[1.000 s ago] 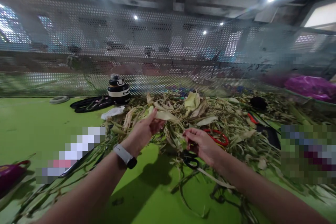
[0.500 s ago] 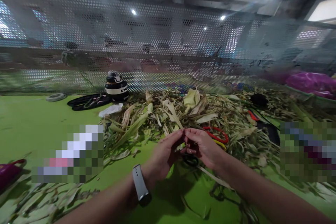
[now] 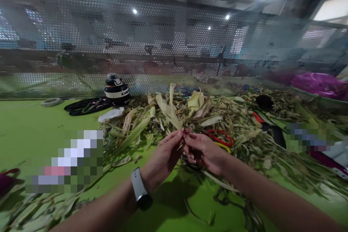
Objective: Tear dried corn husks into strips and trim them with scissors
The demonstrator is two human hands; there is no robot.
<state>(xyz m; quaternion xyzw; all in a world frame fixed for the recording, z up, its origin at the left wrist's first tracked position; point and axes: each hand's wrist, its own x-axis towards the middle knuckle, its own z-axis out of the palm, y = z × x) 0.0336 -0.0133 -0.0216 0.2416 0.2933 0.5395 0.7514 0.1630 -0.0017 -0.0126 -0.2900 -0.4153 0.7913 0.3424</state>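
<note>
My left hand [image 3: 163,157] and my right hand [image 3: 208,152] meet in front of me, fingertips pinched together. Pale dried corn husk strips [image 3: 169,112] fan up and away from the pinch, their lower ends hidden by my fingers. What the right fingertips hold closest is too small to make out fully, but it appears to be the base of the same husk. A dark round object [image 3: 194,165] lies partly hidden below my right hand. Just beyond that hand are a red loop-shaped handle [image 3: 224,138] and a yellow one [image 3: 224,147].
A heap of dried husks [image 3: 239,119] spreads across the green table [image 3: 27,123]. At the back left stand a black bottle [image 3: 116,92], a coiled black strap [image 3: 85,106] and a ring of tape [image 3: 52,102]. A perforated screen [image 3: 163,54] closes the back; purple plastic [image 3: 318,83] lies right.
The husk strips at my fingertips have risen and spread apart above the heap. Both hands have shifted slightly left in view, along with the whole scene.
</note>
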